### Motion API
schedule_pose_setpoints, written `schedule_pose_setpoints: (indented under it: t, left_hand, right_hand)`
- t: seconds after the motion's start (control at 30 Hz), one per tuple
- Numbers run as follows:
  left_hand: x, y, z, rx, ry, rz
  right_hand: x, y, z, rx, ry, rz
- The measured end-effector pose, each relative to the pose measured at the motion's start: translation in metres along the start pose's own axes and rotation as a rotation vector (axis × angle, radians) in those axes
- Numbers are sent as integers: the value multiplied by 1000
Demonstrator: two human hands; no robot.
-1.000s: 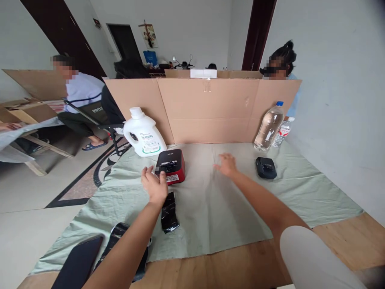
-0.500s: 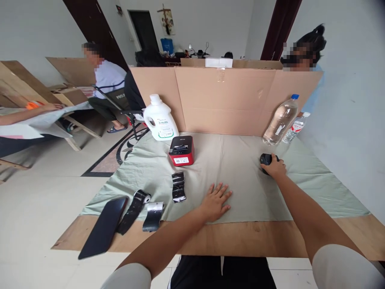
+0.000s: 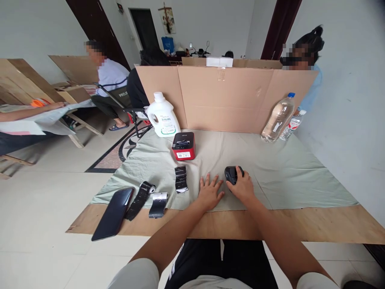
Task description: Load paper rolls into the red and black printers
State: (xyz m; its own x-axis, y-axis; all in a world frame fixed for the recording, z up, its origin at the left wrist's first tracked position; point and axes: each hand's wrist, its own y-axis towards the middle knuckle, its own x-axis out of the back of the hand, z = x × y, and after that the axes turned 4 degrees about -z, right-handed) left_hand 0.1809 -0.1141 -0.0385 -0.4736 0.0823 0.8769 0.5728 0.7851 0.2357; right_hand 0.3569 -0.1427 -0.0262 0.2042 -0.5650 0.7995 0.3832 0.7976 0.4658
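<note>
Black handheld device (image 3: 231, 174) sat on the green cloth (image 3: 288, 176) near the tabletop's (image 3: 331, 226) front edge, and my right hand (image 3: 243, 187) was curled over it, fingers wrapped around its sides. My left hand (image 3: 209, 193) lay flat and spread on the cloth just beside it. Behind them stood a red label printer (image 3: 183, 146).

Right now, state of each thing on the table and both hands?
right hand: closed around the small black device, which rests on the cloth
left hand: flat on the cloth, fingers spread, holding nothing
red printer: upright, lid shut
detergent jug: upright, capped
water bottle: capped, leaning against the cardboard
black label rolls: partly unrolled
phone: lying flat, screen dark
</note>
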Motion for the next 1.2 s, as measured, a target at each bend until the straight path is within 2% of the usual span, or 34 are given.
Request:
schedule_pose_setpoints:
  t: [0.1,0.2,0.3,0.43,0.57,0.67,0.73,0.8,0.87,1.0,1.1,1.2]
  left_hand:
    - [1,0,1,54,23,-15]
    - [7,0,-1,80,83,27]
    - [15,6,-8,105,77,42]
    - [17,21,-22,139,-38,60]
    - [11,33,-33,186,-165,19]
    - [8,43,-34,262,-304,-26]
    - [8,54,-32,383,-449,-26]
    - [8,66,-28,507,-637,11]
    - [9,77,-23,577,-835,106]
    - [10,87,-13,581,-1139,297]
    - [10,85,-9,581,-1270,304]
    - [12,84,-8,592,-1298,312]
  right_hand:
    - [-4,-8,12,-16,-18,-5]
    - [5,-12,15,1,-106,104]
    - [18,-19,10,105,-139,183]
    - [27,-32,-2,246,-81,147]
    - [26,-40,-12,299,-28,54]
    - [22,-40,-18,342,4,-7]
    - [20,-39,-20,358,23,-40]
    - [18,-39,-22,363,42,-66]
    - [17,-38,-22,362,64,-86]
    - [17,-36,-22,364,104,-110]
    - [16,-37,-22,351,114,-112]
    - [16,-37,-21,345,107,-119]
